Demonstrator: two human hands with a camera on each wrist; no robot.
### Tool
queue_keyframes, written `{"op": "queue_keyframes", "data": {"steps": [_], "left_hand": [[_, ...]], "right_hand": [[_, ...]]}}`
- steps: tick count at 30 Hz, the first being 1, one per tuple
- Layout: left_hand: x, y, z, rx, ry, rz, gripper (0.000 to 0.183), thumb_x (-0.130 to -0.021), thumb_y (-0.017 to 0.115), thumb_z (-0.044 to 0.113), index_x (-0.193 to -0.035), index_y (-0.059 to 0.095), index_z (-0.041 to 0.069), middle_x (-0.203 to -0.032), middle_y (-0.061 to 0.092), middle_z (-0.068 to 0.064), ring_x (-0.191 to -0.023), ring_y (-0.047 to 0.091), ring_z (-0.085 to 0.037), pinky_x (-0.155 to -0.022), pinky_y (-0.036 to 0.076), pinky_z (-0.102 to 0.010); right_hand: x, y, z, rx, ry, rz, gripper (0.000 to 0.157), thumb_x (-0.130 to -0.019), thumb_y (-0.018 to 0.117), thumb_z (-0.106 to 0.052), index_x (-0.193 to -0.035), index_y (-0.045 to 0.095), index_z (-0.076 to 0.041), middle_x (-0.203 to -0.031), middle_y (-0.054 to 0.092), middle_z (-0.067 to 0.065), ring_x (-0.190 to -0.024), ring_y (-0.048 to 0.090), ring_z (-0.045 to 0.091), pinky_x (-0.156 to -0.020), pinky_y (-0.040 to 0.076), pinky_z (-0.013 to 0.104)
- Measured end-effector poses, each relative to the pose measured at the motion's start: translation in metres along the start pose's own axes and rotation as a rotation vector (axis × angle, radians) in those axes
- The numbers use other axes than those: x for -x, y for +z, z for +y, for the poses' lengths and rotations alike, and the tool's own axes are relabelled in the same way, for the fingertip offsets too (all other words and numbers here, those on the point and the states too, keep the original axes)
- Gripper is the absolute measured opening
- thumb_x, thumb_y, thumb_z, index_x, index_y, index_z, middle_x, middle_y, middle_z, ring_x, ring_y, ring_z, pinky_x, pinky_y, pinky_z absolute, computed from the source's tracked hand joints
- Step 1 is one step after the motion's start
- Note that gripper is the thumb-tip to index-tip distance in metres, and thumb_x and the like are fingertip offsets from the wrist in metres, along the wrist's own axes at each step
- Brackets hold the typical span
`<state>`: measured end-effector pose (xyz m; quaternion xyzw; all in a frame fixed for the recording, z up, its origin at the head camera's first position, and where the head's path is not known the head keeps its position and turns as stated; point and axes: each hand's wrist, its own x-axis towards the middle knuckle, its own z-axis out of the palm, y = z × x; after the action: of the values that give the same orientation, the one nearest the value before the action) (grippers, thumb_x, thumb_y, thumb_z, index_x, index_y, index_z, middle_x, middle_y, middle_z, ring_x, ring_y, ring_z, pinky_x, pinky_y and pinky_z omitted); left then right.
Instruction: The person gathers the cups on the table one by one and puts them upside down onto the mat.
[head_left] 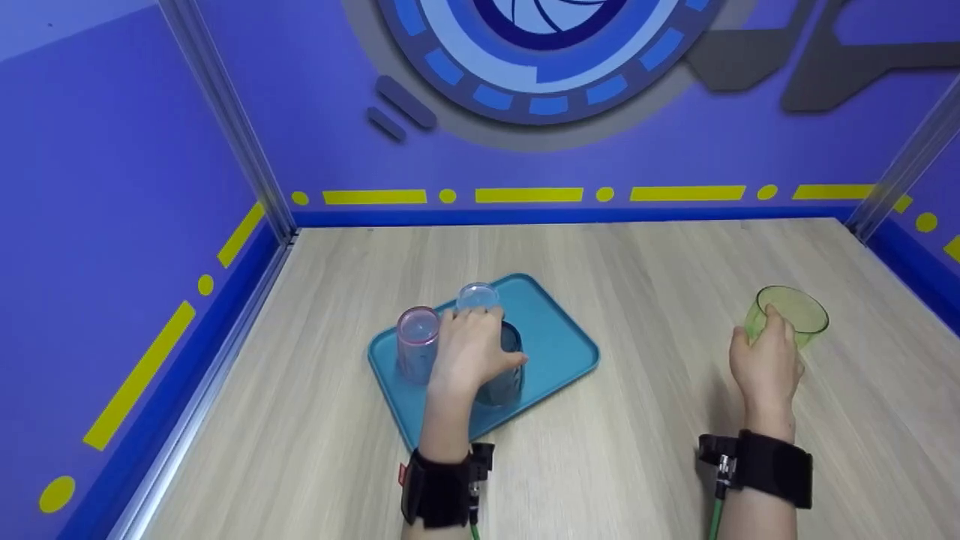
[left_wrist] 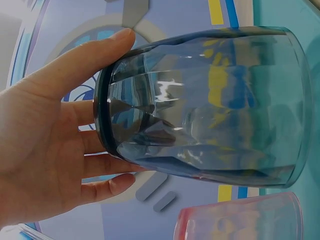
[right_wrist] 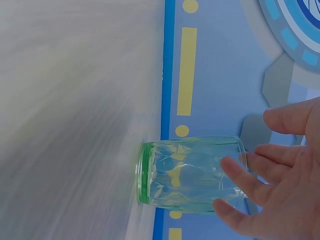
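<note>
Soft, even light reaches everything here, and I see a faint shadow on the table, just left of the right hand. White glints break up the dark cup. The left wrist view bleaches pale at its upper-left corner; in the right, table grain smears into grey haze.

a smoky blue-grey glass, a pink-tinted glass with a deeper pink edge, a pale bluish glass and a yellow-green glass edged darker green. the tray is plain teal; the tabletop is pale beige with streaky woodgrain. violet-blue walls carry yellow dashes and dots above a deep-blue band, plus a ringed emblem in blues and white. black wrist straps, green cables.
</note>
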<state>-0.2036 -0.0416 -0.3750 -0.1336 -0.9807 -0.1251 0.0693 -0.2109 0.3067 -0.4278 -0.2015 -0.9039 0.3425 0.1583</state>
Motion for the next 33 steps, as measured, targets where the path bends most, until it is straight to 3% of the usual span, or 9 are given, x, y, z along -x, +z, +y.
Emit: {"op": "queue_keyframes", "data": {"steps": [8, 16, 33], "left_hand": [[-0.0008, -0.0004, -0.0015, -0.037, -0.002, 0.0, 0.063, -0.071, 0.07, 0.051, -0.118, 0.06, 0.01, -0.108, 0.063, -0.01, -0.1, 0.058, -0.03, -0.091, 0.039, -0.047], [-0.0003, -0.0008, -0.0026, -0.029, -0.012, -0.012, 0.066, -0.071, 0.07, 0.051, -0.121, 0.057, 0.01, -0.111, 0.062, -0.01, -0.102, 0.057, -0.03, -0.092, 0.038, -0.049], [0.0006, -0.0008, -0.0057, 0.013, -0.034, -0.023, 0.065, -0.071, 0.072, 0.049, -0.12, 0.057, 0.009, -0.112, 0.062, -0.01, -0.106, 0.056, -0.03, -0.096, 0.036, -0.05]], "right_hand": [[-0.0004, 0.0002, 0.0014, 0.014, 0.003, 0.015, 0.058, -0.093, 0.04, -0.015, -0.143, 0.017, 0.004, -0.144, 0.023, 0.028, -0.13, 0.025, 0.045, -0.098, 0.019, 0.066], [-0.0001, 0.0012, 0.0047, 0.043, 0.003, 0.056, 0.057, -0.092, 0.039, -0.013, -0.142, 0.019, 0.005, -0.141, 0.027, 0.029, -0.126, 0.03, 0.047, -0.094, 0.022, 0.067], [-0.0005, 0.0034, 0.0085, 0.101, 0.009, 0.058, 0.056, -0.092, 0.038, -0.011, -0.142, 0.019, 0.004, -0.143, 0.027, 0.027, -0.122, 0.033, 0.05, -0.096, 0.021, 0.065]]}}
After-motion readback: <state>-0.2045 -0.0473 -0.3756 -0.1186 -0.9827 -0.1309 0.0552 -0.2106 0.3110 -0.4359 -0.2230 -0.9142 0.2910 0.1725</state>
